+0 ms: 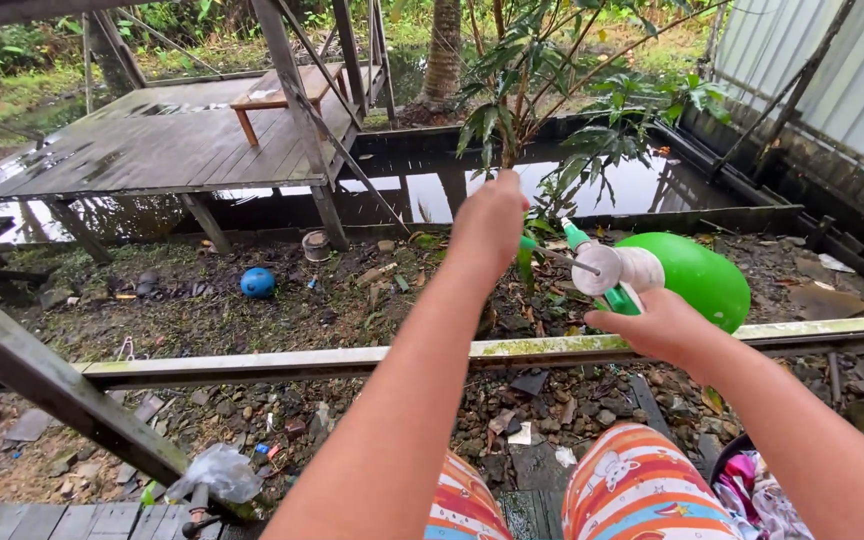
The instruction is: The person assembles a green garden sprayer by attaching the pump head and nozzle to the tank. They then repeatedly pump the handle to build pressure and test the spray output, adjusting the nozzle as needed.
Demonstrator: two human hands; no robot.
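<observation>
My left hand [489, 222] reaches far forward, fingers closed around the stem of a small leafy plant [542, 90] that grows from the muddy ground. My right hand [652, 325] grips the green handle of a green pump sprayer [690, 275] with a white neck. A thin wand with a green tip [574, 238] sticks out from the sprayer toward the plant stem, just right of my left hand. My knees in striped orange and white trousers [632, 490] show at the bottom of the view.
A mossy horizontal rail [282, 362] crosses in front of me. Below lies littered muddy ground with a blue ball [258, 282] and a crumpled plastic bag [217, 472]. Behind are dark standing water [642, 185], a wet wooden deck [152, 140] with a bench, and a corrugated wall [842, 70].
</observation>
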